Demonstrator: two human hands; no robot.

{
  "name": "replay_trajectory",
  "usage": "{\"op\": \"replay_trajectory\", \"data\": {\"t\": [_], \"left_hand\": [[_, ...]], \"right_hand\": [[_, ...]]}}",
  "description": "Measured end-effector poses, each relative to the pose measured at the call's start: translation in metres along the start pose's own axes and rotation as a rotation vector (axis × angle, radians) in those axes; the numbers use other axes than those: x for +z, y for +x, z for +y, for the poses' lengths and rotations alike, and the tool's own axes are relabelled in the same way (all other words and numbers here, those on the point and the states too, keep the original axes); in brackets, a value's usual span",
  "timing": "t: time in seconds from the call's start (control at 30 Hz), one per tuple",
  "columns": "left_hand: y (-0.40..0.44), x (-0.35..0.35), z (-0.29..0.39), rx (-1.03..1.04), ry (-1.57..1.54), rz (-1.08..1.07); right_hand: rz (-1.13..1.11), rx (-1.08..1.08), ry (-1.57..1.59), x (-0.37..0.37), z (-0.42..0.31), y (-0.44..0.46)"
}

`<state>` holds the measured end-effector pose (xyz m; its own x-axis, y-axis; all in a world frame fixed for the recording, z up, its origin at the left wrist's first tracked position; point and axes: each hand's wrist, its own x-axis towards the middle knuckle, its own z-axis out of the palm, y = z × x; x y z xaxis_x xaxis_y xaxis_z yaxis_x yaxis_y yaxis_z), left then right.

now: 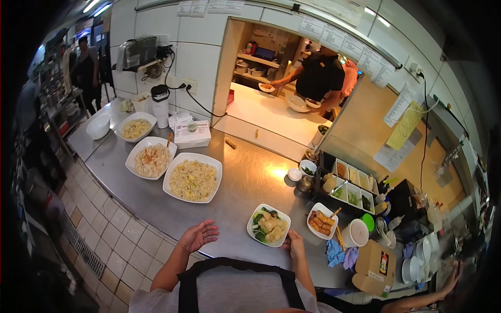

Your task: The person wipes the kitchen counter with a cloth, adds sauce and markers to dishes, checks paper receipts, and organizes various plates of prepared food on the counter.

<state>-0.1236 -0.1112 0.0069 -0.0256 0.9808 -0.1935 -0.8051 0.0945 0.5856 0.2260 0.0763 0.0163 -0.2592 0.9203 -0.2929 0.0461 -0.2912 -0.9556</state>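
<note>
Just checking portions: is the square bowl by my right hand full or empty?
Full: in the bowl, greens and pale pieces cover most of the inside.

- I count two bare hands of mine: one left hand (199,235), one right hand (295,244).
- One dish of greens and pale sauced pieces (286,226) by my right hand.
- Three white dishes of rice (218,172) on my left.
- One dish of browned rolls (316,206) on my right.
- One lidded tumbler (161,110).
- One brown cardboard box (371,265).
- One bright green lid (368,223).
- Two crumpled cloths or gloves: one blue (334,253), one purple (351,257).
- One person in black (319,73) at the hatch.
- Stacked bowls (409,269): too crowded for me to count.
</note>
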Motion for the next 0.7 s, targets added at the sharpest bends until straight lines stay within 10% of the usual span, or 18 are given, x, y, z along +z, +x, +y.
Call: {"op": "replay_trajectory", "data": {"t": [0.23,0.3,0.43,0.7], "left_hand": [[-0.033,-0.025,0.034,0.272,0.446,0.580],[-0.040,-0.059,0.061,0.370,0.530,0.694],[-0.048,-0.123,0.119,0.628,0.995,0.910],[-0.055,-0.172,0.230,0.566,1.757,1.049]], "right_hand": [[0.297,-0.762,-0.716,-0.007,-0.055,0.045],[0.287,-0.633,-0.754,0.041,-0.124,0.033],[0.148,-1.026,-0.911,0.129,-0.210,0.080],[0.300,-1.436,-1.552,0.351,-0.409,0.206]]}}
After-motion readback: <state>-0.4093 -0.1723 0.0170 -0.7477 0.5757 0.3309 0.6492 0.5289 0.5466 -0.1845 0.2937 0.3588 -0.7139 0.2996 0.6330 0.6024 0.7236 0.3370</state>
